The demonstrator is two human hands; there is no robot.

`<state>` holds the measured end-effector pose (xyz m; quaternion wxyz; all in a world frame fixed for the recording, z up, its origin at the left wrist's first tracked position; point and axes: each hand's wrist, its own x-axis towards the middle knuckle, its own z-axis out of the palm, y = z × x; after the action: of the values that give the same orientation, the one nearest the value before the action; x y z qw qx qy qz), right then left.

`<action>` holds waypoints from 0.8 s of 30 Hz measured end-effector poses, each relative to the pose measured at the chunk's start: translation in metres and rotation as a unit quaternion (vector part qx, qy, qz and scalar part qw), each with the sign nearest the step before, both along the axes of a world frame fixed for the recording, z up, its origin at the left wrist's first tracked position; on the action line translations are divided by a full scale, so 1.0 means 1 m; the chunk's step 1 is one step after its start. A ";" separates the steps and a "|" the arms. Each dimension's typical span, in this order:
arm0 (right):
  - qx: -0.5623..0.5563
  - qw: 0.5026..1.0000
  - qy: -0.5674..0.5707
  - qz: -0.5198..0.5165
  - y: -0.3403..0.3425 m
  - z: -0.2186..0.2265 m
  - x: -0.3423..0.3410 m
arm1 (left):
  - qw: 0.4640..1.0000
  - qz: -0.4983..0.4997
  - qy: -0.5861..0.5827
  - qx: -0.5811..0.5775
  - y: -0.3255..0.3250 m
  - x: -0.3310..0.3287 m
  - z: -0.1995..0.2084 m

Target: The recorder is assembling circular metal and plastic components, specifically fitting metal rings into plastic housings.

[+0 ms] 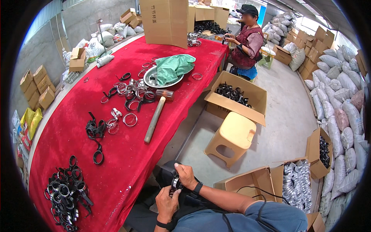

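Observation:
Low over my lap, both hands work on one black plastic ring with a silver metal band (176, 183). My left hand (166, 203) pinches it from below, thumb and fingertips at the band. From above, my right hand (186, 177) is closed around its upper part, so much of the piece is hidden. To the left, on the red-covered table (119, 162), lies a heap of black rings with handles (67, 193). Farther up are a few loose black handled rings (96, 127), bare silver metal bands (130, 119) and a hammer (155, 119).
Beyond the hammer, a green cloth (174, 69) lies in a metal tray (146, 80). A yellow stool (232, 133), a carton of black parts (216, 96) and a carton of silver bands (296, 185) stand right. Another person (247, 46) sits at the table's far end. Sacks (340, 112) line the right.

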<state>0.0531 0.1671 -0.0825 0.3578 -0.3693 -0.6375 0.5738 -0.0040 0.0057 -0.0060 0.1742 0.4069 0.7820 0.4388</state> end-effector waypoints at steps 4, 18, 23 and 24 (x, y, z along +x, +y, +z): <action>-0.001 1.000 -0.017 0.012 0.000 0.001 0.001 | 1.000 -0.008 0.012 0.002 0.000 0.001 0.002; 0.098 0.994 0.007 0.056 0.022 -0.045 0.000 | 0.996 0.078 -0.006 0.050 0.008 -0.029 0.009; 0.108 0.991 -0.057 0.056 -0.016 -0.008 0.004 | 0.945 0.115 -0.266 0.154 -0.017 -0.046 0.033; 0.203 0.975 -0.065 0.064 -0.018 -0.006 0.000 | 0.933 0.119 -0.284 0.186 -0.020 -0.049 0.032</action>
<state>0.0533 0.1493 -0.0880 0.3455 -0.2840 -0.7849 0.4289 -0.0528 -0.0138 0.0264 0.2567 0.1943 0.6466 0.6916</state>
